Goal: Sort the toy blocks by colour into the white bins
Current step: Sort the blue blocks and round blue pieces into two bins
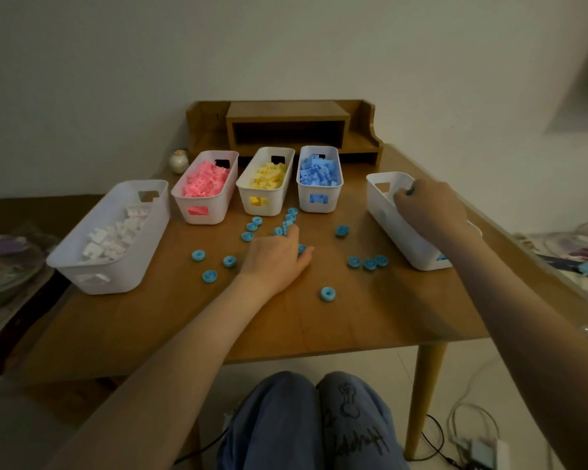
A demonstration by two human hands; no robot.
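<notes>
Left hand (275, 256): palm down on the wooden table (184, 320), fingers stretched forward, thumb spread to its right. The fingertips touch a short row of blue rings (287, 220) standing on edge. The row's long axis runs straight away from the fingertips towards the far bins. One ring shows in the gap between thumb and fingers.

Loose rings (327, 294): they lie flat, holes up, scattered on both sides of the left hand. Three lie just to its left, several just beyond its fingertips, and one near its wrist on the right. A touching group of three lies between the two hands.

Right hand (428, 208): held over the rightmost white bin (398, 239), fingers curled down. It pinches a small blue piece (410, 191) at the fingertips, above the bin's far end. The shape of the piece cannot be told. This bin's long axis runs from under the right forearm away and slightly towards the left hand.

Beyond the left hand stand the pink-block bin (197, 217), the yellow-block bin (272, 206) and the blue-block bin (333, 201), side by side. Their long axes point away from the person. The white-block bin (82, 266) stands well to the left of the left hand, its far end angled inward
</notes>
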